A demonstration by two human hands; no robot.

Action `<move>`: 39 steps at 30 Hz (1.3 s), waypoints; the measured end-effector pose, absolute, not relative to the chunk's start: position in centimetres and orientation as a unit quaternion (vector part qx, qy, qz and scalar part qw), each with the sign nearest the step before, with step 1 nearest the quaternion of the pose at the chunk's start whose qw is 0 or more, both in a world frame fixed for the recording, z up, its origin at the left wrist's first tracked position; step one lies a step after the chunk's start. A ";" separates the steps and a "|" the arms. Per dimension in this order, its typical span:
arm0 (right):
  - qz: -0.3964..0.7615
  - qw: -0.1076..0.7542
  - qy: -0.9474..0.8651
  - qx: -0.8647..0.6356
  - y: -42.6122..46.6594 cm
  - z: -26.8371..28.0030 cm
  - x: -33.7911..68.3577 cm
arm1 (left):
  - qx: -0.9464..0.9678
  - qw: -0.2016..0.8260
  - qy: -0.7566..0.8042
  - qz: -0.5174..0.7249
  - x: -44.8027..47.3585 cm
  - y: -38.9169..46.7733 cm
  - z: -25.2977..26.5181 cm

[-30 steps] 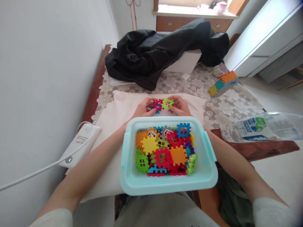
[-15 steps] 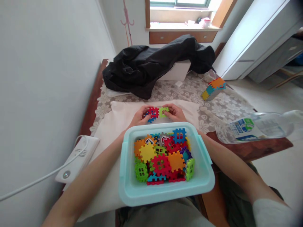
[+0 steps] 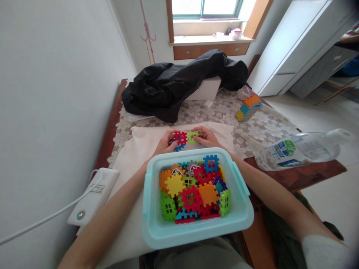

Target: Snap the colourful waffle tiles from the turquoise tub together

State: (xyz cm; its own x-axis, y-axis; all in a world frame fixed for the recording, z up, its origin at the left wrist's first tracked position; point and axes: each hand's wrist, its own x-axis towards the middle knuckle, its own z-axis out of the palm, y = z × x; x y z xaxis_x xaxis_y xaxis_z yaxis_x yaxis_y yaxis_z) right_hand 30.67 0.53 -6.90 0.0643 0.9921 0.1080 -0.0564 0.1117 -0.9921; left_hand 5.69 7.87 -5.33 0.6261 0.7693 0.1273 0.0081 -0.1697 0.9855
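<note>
Beyond the bin, my left hand (image 3: pixel 166 142) is closed on a red window-block tile (image 3: pixel 181 138), with a blue tile (image 3: pixel 179 147) joined or lying just beneath it. My right hand (image 3: pixel 206 137) pinches a light green window-block tile (image 3: pixel 193 137). The red and green edges meet or nearly meet; whether they interlock I cannot tell. Nearer to me, a pale turquoise bin (image 3: pixel 196 235) holds many loose interlocking tiles in red, orange, yellow, green, blue and purple. A yellow tile (image 3: pixel 175 184) and an orange tile (image 3: pixel 208 194) lie on top of the pile.
A transparent bottle (image 3: pixel 303 149) stands at the right table edge. Behind it is a small built block shape (image 3: pixel 249 106). Black cloth (image 3: pixel 179 86) covers a white box (image 3: pixel 204 89) at the back. A white power strip (image 3: pixel 94 194) with a cable lies left, by the wall.
The camera view has tilted slightly, so the scene sits a little lower in the picture. Both hands keep hold of the same tiles with almost no visible movement.
</note>
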 end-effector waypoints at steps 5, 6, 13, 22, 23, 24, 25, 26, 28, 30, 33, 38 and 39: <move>0.473 0.546 -0.508 -0.469 0.4 -6.6 30.7 | 0.688 0.580 0.279 0.336 5.6 7.8 -5.1; 0.467 0.546 -0.511 -0.472 0.4 -6.6 30.7 | 0.686 0.583 0.279 0.333 5.6 7.7 -5.1; 0.444 0.555 -0.521 -0.472 0.6 -7.0 30.5 | 0.682 0.607 0.263 0.313 5.6 7.5 -5.1; 0.482 0.532 -0.510 -0.473 0.3 -6.9 30.4 | 0.722 0.566 0.259 0.301 5.4 8.0 -4.9; 0.485 0.529 -0.510 -0.474 0.3 -6.9 30.4 | 0.723 0.565 0.261 0.299 5.4 8.0 -4.9; 0.487 0.525 -0.512 -0.474 0.4 -6.9 30.5 | 0.723 0.564 0.263 0.299 5.4 8.0 -4.9; 0.489 0.521 -0.514 -0.474 0.4 -6.9 30.5 | 0.723 0.564 0.264 0.299 5.5 8.0 -4.9; 0.490 0.518 -0.516 -0.475 0.5 -6.9 30.5 | 0.723 0.565 0.265 0.297 5.5 8.0 -5.0; 0.489 0.515 -0.518 -0.477 0.5 -7.0 30.6 | 0.720 0.570 0.268 0.289 5.5 8.1 -5.2; 0.487 0.519 -0.513 -0.480 0.6 -6.9 30.6 | 0.722 0.571 0.273 0.280 5.6 8.2 -5.5; 0.483 0.526 -0.514 -0.474 0.7 -6.8 30.5 | 0.731 0.563 0.271 0.277 5.6 8.3 -5.7; 0.464 0.534 -0.539 -0.457 0.6 -6.6 30.6 | 0.734 0.554 0.258 0.296 5.9 8.1 -5.8; 0.461 0.535 -0.543 -0.455 0.6 -6.6 30.6 | 0.738 0.546 0.256 0.302 6.0 8.1 -5.8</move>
State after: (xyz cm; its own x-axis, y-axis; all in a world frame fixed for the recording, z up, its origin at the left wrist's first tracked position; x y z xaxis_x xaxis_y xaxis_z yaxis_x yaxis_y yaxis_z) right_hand 30.61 0.57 -6.57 -0.0148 0.9868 0.1615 0.0013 0.1615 -0.9869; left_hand 5.95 8.11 -5.81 0.6860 0.7084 0.1659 0.0491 -0.2726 0.9609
